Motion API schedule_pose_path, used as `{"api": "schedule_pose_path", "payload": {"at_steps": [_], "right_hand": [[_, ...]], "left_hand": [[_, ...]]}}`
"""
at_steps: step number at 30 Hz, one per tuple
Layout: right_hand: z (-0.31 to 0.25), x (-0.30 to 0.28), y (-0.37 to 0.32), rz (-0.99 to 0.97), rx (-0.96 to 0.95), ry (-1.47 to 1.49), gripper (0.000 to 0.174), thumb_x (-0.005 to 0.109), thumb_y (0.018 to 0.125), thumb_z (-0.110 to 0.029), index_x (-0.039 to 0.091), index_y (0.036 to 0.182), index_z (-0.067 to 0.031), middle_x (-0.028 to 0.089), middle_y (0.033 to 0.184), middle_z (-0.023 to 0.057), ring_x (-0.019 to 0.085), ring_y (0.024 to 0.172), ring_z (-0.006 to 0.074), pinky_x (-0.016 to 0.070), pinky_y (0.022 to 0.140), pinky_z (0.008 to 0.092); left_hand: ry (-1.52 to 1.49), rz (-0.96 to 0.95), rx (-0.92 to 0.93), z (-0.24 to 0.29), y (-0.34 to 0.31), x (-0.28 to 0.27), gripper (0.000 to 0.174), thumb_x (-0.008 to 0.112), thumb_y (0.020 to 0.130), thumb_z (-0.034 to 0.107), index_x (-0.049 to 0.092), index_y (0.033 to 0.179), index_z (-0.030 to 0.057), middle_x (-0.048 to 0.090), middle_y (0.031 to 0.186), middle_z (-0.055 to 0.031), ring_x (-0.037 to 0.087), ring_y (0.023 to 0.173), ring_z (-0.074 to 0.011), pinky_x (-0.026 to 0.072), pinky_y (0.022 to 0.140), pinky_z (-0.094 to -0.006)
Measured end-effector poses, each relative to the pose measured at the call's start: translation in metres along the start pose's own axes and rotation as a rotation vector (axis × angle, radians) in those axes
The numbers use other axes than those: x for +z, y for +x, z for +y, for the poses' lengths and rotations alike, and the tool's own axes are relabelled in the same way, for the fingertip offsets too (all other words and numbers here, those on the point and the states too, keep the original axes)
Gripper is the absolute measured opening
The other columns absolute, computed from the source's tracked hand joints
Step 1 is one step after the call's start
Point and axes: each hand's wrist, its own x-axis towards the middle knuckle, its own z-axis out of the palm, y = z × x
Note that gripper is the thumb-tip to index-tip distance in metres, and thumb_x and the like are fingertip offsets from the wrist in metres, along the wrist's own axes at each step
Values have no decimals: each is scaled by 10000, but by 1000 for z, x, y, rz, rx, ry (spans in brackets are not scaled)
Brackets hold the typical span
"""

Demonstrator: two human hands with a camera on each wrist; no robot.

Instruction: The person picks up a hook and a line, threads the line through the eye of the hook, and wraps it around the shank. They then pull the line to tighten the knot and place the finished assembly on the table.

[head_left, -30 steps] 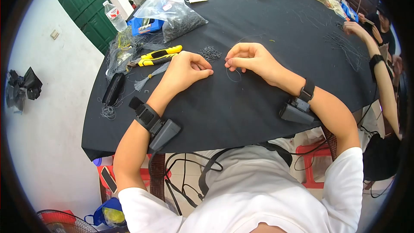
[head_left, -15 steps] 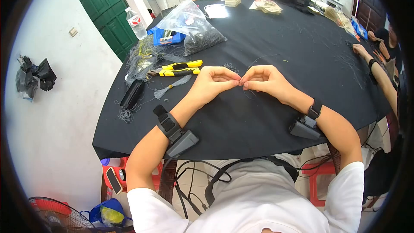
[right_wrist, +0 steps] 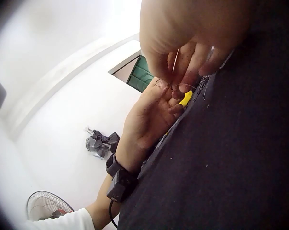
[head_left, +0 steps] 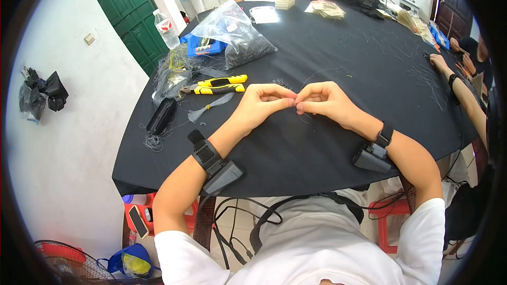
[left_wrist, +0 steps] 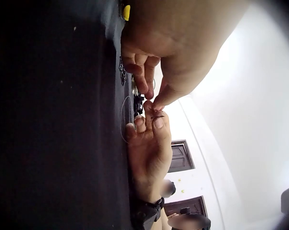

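Over the black-covered table (head_left: 296, 153), my two hands meet at the fingertips. My left hand (head_left: 259, 107) pinches a tiny dark fish hook (right_wrist: 158, 83) between thumb and forefinger, its curve poking out at the fingertips. From the other side, my right hand (head_left: 331, 104) pinches thin grey fishing line (left_wrist: 121, 120), which bows out in a loose loop below the fingers. Most of the hook is hidden by the fingertips. Just behind the hands lies a small heap of dark pieces (head_left: 281, 82), partly covered by them.
Left of the hands lie yellow-handled pliers (head_left: 219, 89), a tied bundle of line (head_left: 210, 107) and a black case (head_left: 161, 116). Farther back are tangled line (head_left: 174, 76), a blue box (head_left: 205, 49), a clear bag (head_left: 245, 51) and a bottle (head_left: 166, 30). Another person's arm (head_left: 467, 92) reaches in at right.
My hands were apart a second ago, the right one with the line; they came together and their fingertips now meet. Since half a second ago they have barely moved. The head view has shifted.
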Motion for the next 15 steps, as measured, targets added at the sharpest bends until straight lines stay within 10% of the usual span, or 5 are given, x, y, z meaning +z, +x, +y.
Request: {"api": "schedule_pose_path", "payload": {"at_steps": [8,15], "right_hand": [[1,-2,1,109,-2,-11,162,628,813,-139,639,926,-24,663,899,63,602,771,96,423,631,201],[6,-4,3,180,-133,22,157,631,816,-115,649,940,-20,663,901,71,607,811,104,452,703,218]], "left_hand": [[15,44,4,3,-1,2,212,640,813,108,642,1001,11,646,960,-58,588,918,-117,438,834,-242],[110,-26,-146,6,-1,2,314,611,836,225,609,1074,20,639,978,-37,515,748,-45,378,619,-182]]}}
